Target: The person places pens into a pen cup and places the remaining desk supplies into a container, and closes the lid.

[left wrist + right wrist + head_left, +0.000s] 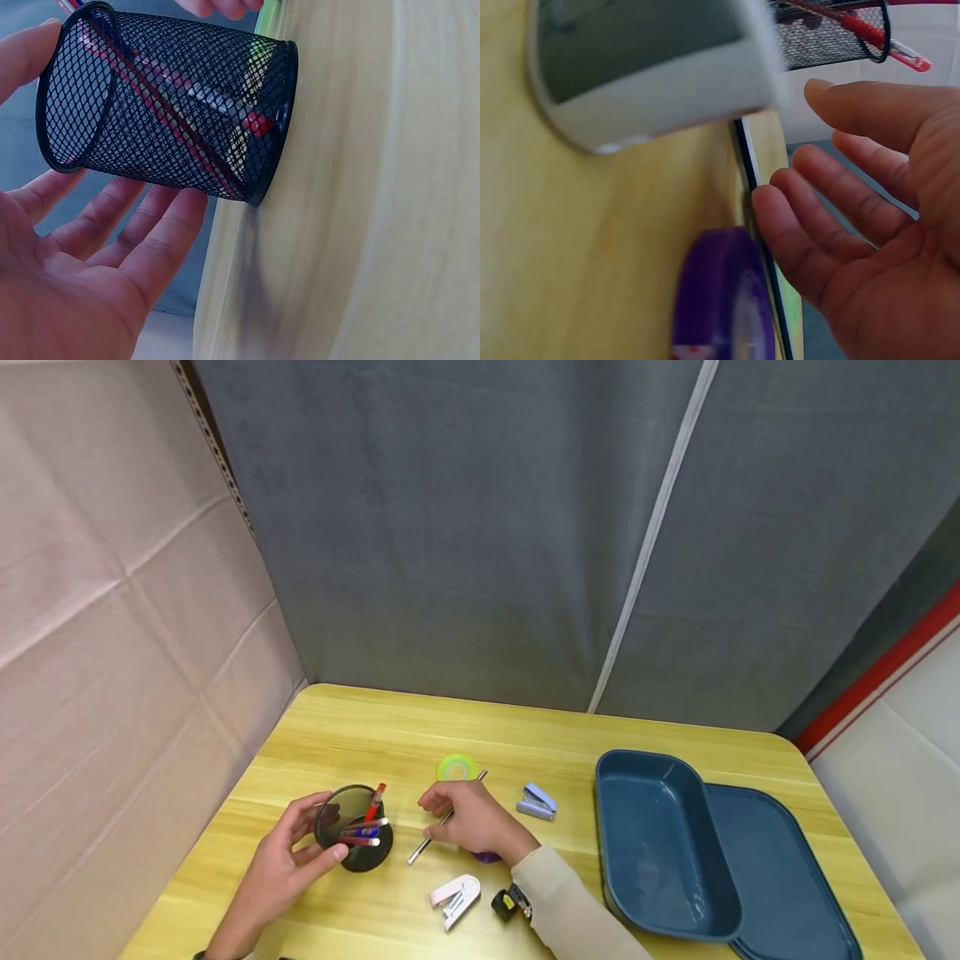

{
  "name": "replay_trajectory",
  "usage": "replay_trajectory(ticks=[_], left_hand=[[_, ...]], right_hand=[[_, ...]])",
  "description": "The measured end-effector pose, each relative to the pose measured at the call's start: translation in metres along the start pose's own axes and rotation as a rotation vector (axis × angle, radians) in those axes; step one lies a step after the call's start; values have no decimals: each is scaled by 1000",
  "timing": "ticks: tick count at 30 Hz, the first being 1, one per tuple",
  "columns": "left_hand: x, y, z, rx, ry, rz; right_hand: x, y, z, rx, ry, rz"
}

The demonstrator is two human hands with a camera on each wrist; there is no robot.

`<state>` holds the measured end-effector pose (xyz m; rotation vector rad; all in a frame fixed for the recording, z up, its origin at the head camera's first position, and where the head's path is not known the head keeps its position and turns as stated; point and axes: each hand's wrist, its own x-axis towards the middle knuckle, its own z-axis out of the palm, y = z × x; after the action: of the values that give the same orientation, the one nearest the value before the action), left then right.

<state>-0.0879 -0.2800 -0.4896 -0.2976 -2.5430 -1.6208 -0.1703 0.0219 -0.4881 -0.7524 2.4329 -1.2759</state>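
Observation:
My left hand holds a black mesh pen cup, thumb at its rim and fingers along its side. The cup's base meets the table. A red pen and several pencils lean inside it. Just to the right, a slim dark pencil with a pale end lies on the table, partly hidden under my right hand. In the right wrist view, that hand's thumb and fingers are apart, with one fingertip close beside the pencil; I cannot tell whether they touch. A purple tape roll lies near.
A green tape roll and blue stapler lie beyond my right hand. Nearer are a white-and-pink stapler and small black block with a yellow mark. At right stand a dark blue bin and flat blue tray.

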Motion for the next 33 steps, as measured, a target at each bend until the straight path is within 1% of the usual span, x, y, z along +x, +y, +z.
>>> replay_trajectory(ticks=[5,11,13,16,20,23,28,33], left_hand=[[0,0,0,-7,-1,-11],[-1,0,0,-4,-1,-34],[-1,0,0,-4,-2,-39],[-1,0,0,-2,-5,-42],[-1,0,0,-1,-4,-43],[-2,0,0,-4,-3,-42],[-2,1,1,-5,-2,-31],[-1,1,1,-2,-3,-26]], right_hand=[[2,8,5,-65,-21,-4],[4,13,11,-185,-17,-49],[4,13,12,-205,-16,-55],[4,13,14,-197,-16,-51],[3,13,15,-160,-24,-48],[3,13,15,-157,-35,-49],[3,12,14,-187,-39,-67],[3,11,12,-234,-21,-118]])
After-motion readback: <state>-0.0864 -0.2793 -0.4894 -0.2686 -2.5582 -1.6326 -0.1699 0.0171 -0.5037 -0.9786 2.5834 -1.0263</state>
